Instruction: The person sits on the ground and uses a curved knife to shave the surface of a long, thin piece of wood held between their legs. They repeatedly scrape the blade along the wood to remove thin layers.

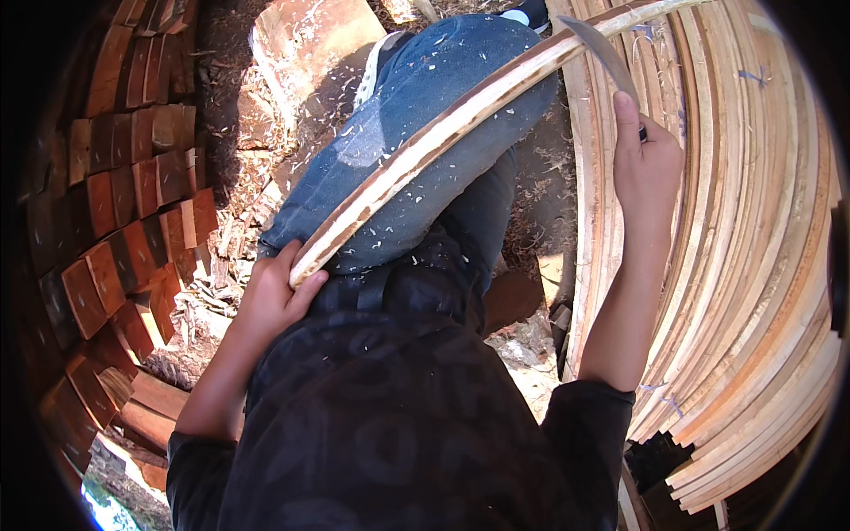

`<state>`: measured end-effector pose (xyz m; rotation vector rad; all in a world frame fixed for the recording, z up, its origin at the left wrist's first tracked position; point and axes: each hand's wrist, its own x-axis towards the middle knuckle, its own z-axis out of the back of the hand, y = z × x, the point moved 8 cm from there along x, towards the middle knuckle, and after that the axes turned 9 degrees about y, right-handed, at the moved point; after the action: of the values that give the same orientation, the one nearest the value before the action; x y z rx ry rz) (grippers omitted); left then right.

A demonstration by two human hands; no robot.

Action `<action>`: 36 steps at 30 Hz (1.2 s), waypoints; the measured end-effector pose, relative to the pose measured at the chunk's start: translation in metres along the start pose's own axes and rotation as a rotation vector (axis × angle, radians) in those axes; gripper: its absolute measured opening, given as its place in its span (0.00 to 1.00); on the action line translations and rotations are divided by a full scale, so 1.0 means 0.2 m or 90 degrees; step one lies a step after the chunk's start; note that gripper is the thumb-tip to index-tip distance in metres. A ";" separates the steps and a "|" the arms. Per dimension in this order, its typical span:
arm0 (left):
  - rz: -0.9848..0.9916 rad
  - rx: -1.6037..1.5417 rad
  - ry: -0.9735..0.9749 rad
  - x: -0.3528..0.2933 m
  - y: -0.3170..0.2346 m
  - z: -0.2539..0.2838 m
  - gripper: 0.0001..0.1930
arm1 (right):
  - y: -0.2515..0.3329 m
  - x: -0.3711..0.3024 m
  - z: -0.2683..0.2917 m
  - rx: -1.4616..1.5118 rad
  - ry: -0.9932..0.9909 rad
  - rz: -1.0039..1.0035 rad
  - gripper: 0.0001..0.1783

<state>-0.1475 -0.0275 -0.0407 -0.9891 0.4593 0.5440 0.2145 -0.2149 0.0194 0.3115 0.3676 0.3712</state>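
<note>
A long wooden pole (425, 146), pale where its bark is stripped and brown along its edges, lies slantwise across my thighs. My left hand (276, 288) is closed round its near end, thumb on top. In my right hand (651, 159), at the upper right, is a curved knife (604, 55), its handle mostly hidden in my fist and my thumb laid up toward the blade. The hooked blade reaches up and left, its tip by the upper part of the pole; whether it touches the wood I cannot tell. Pale shavings dot my jeans (403, 84).
Stacked reddish-brown wood blocks (133, 212) rise on the left. Along the right side runs a big stack of long pale wooden strips (708, 230), tied in places with bluish string. A flat wood slab (310, 44) and scattered shavings (226, 265) cover the ground ahead and left.
</note>
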 end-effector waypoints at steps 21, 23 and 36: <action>-0.007 -0.004 0.002 0.02 -0.08 0.00 0.16 | 0.11 -0.10 -0.18 0.022 0.048 0.115 0.39; -0.011 0.004 -0.010 0.02 -0.06 0.01 0.16 | 0.12 -0.10 -0.19 0.010 0.048 0.128 0.39; -0.017 0.014 -0.014 0.02 -0.08 0.01 0.16 | -0.08 0.12 -0.02 -0.060 -0.024 0.073 0.42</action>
<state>-0.1345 -0.0321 -0.0318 -0.9656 0.4308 0.5253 0.2377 -0.2190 0.0033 0.2472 0.2954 0.4936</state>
